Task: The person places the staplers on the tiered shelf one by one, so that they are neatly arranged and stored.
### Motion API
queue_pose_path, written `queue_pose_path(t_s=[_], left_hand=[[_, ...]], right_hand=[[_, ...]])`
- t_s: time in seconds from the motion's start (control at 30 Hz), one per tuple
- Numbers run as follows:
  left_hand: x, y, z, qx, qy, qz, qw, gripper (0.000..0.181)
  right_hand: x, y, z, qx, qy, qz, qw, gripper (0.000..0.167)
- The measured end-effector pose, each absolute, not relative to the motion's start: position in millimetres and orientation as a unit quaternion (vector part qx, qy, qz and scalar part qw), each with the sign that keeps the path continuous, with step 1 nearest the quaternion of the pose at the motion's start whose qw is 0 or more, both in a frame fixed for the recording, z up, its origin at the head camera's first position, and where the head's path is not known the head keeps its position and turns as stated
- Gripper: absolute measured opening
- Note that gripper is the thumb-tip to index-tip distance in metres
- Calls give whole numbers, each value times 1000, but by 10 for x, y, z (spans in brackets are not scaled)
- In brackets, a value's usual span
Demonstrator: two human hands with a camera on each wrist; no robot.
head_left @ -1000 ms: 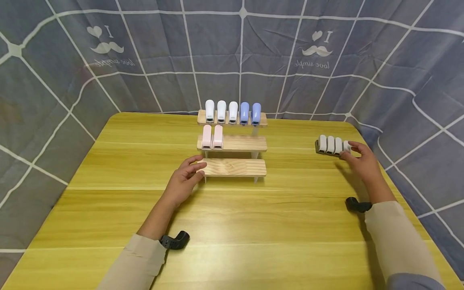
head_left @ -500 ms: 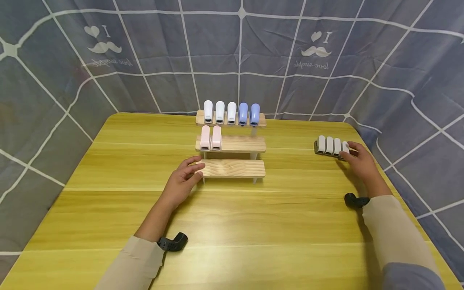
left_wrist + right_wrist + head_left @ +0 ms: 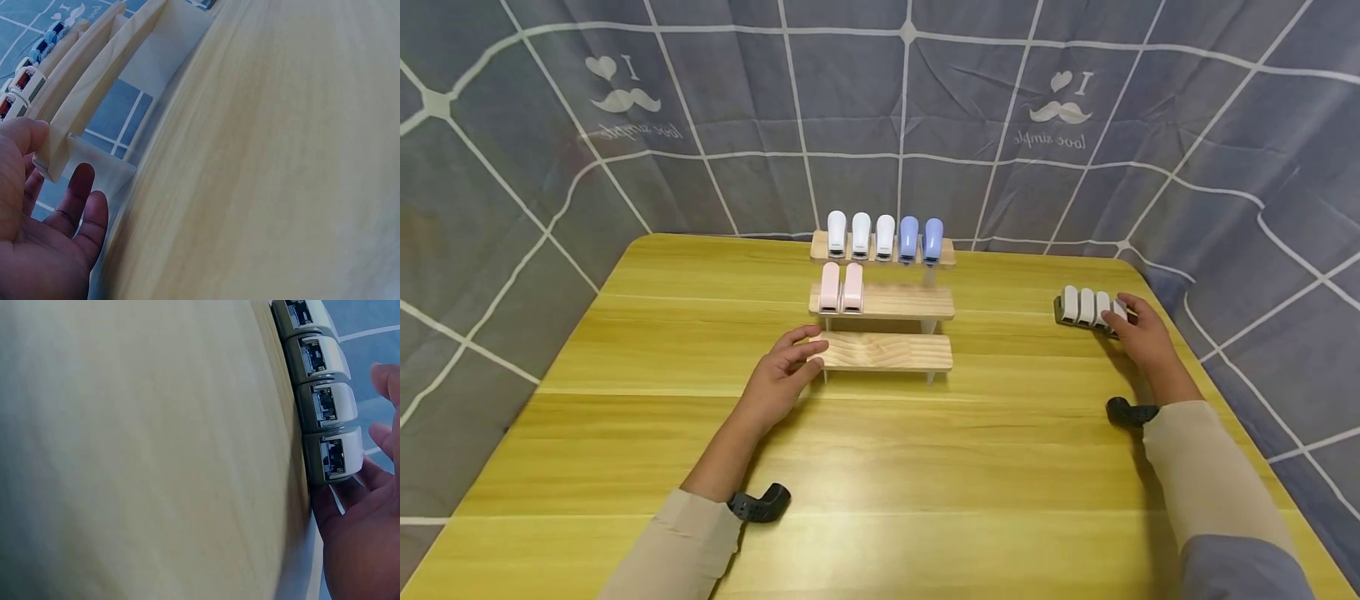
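My left hand (image 3: pixel 782 379) grips the left end of the lowest wooden shelf (image 3: pixel 883 352); in the left wrist view the thumb of the hand (image 3: pixel 50 231) lies on the board (image 3: pixel 94 81), with fingers beyond its edge. Two pink staplers (image 3: pixel 853 287) stand at the left on the middle shelf (image 3: pixel 910 302). Three white staplers (image 3: pixel 861 236) and two blue ones (image 3: pixel 908 240) fill the top shelf. At the far right, my right hand (image 3: pixel 1146 333) is around the rightmost of several white-and-grey staplers (image 3: pixel 1086 307). The right wrist view shows its fingers (image 3: pixel 359 494) beside the end stapler (image 3: pixel 337 456), thumb raised.
A yellow wood-grain table (image 3: pixel 925 467) lies under everything. Grey-blue curtains (image 3: pixel 850 92) with white lines stand behind it and at both sides. Each wrist has a black band, the left (image 3: pixel 760 503) and the right (image 3: pixel 1131 412).
The head view has shifted slightly. My right thumb has moved a little left over the white staplers, and the right forearm also a little left. The left hand stays at the shelf.
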State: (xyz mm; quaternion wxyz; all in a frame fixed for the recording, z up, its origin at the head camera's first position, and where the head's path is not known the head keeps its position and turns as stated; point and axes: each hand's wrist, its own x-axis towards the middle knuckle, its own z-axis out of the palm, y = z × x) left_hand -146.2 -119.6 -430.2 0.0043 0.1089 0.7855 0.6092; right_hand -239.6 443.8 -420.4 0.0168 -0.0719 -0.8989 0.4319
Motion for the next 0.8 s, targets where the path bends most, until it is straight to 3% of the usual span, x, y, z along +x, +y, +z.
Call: queue_pose_path(t_s=[0.23, 0.47, 0.8], left_hand=[[-1456, -1195, -4298, 108, 780, 617, 5, 32], [-1319, -1135, -4010, 109, 786, 609, 6, 30], [-1316, -1132, -4005, 105, 790, 604, 8, 31]], right_hand=[[-2405, 4464, -4208, -63, -901, 429, -12, 80], [-2385, 4498, -4213, -58, -905, 421, -20, 82], [-2277, 4556, -4202, -43, -915, 399, -31, 86]])
